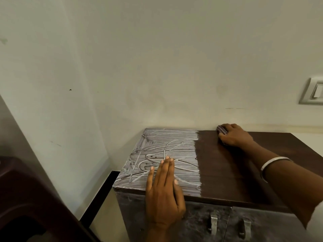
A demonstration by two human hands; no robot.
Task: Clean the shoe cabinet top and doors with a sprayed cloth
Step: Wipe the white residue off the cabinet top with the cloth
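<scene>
Lower centre, the left hand (164,191) lies flat, fingers straight, on the cabinet top (227,168); upper right, the right hand (234,135) grips a cloth (221,129).

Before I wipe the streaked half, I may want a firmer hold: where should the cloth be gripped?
Judging by its pose, the cloth lies bunched against the wall at the cabinet top's back edge, under the right hand. Come from above and the front, palm over the bunched middle, fingers curled round its far end.

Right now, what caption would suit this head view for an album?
Right hand wipes the cabinet top with a cloth; left hand rests flat on the dusty half.
</scene>
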